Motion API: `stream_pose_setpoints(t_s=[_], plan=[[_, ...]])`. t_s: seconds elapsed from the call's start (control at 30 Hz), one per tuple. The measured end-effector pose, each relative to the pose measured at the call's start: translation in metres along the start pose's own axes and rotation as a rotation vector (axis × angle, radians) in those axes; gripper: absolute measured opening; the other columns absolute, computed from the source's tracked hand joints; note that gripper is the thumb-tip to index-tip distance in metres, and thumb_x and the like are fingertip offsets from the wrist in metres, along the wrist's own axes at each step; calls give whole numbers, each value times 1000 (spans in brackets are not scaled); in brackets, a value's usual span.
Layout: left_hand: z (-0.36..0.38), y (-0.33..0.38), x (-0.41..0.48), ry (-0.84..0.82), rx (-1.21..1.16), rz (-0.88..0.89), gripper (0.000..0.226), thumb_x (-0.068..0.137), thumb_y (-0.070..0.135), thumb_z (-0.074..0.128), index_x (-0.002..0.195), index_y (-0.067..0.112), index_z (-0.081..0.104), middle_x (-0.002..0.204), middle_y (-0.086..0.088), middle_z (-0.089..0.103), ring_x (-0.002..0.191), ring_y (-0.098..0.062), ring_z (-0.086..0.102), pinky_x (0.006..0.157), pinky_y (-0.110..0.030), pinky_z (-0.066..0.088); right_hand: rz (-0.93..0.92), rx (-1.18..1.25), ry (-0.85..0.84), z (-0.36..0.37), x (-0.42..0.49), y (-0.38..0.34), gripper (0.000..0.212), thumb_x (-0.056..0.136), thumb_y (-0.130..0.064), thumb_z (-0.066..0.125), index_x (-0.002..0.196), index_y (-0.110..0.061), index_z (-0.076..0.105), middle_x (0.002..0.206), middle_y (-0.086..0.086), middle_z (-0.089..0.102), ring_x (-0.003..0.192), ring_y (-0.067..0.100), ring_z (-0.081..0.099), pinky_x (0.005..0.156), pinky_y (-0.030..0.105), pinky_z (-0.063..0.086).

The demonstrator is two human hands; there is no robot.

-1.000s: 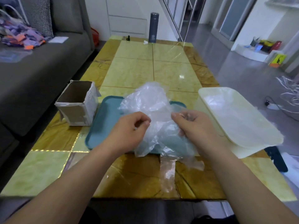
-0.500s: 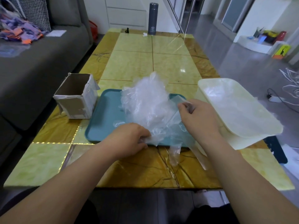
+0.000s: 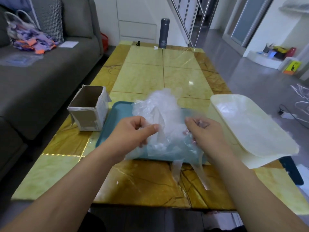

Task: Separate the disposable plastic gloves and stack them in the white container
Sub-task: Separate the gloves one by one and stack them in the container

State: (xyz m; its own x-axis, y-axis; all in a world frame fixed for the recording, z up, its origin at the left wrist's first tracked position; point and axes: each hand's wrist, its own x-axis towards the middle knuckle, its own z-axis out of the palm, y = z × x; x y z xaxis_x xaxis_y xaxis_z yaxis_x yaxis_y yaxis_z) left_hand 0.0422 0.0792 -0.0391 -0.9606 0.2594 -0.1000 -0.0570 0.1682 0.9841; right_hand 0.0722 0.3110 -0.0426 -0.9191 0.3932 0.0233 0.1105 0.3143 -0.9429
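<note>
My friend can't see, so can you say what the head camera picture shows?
The left hand and right hand pinch a clump of clear gloves over a teal tray on a yellow table. A white container sits right of it, a cardboard box left.

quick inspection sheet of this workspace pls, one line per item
surface: glossy yellow and brown tiled table, no spills seen
job's things: crumpled clear gloves piled on the teal tray; white container at the table's right edge, contents too faint to tell
clutter: open cardboard box left of the tray; dark flask and a white scrap at the far end
grips: left hand and right hand each pinch glove film over the tray's near side
cables: white cables on the floor to the right
surroundings: grey sofa on the left with cloth scraps; stair rail behind
</note>
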Motion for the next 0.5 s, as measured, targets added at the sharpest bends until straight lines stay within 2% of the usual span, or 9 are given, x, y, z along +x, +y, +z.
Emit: stream_pose_setpoints(t_s=[0.1, 0.2, 0.27, 0.4, 0.5], plan=[[5, 1, -1, -60, -126, -48, 41, 97, 29, 70, 93, -10, 62, 64, -7, 62, 56, -16, 55, 58, -30, 44, 114, 162, -106, 9, -6, -5, 20, 98, -34, 71, 93, -16, 80, 85, 4, 80, 64, 12, 69, 60, 29, 54], [9, 5, -4, -195, -279, -140, 20, 101, 21, 64, 93, 7, 74, 70, -5, 62, 59, -15, 56, 59, -26, 43, 166, 226, -163, 14, -7, -3, 23, 97, -41, 70, 99, -22, 83, 99, 7, 80, 92, 27, 76, 86, 47, 62], [11, 6, -4, -219, -366, -179, 19, 102, 19, 63, 92, 13, 77, 74, -6, 63, 60, -15, 56, 61, -29, 41, 187, 267, -239, 16, -10, -3, 27, 97, -46, 67, 106, -24, 82, 108, 7, 79, 106, 33, 74, 97, 58, 58], [18, 5, -5, -193, -415, -291, 12, 102, 20, 64, 102, 10, 70, 81, -15, 62, 61, -21, 61, 51, -26, 45, 221, 401, -360, 20, -17, -12, 36, 105, -40, 58, 117, -11, 76, 112, 16, 77, 112, 40, 71, 101, 56, 55], [24, 1, -3, -171, -457, -345, 16, 100, 19, 67, 111, 7, 68, 102, -23, 64, 76, -30, 64, 71, -39, 52, 260, 500, -484, 19, -21, -18, 63, 93, -64, 55, 125, -12, 71, 118, 15, 76, 113, 32, 73, 102, 51, 55]])
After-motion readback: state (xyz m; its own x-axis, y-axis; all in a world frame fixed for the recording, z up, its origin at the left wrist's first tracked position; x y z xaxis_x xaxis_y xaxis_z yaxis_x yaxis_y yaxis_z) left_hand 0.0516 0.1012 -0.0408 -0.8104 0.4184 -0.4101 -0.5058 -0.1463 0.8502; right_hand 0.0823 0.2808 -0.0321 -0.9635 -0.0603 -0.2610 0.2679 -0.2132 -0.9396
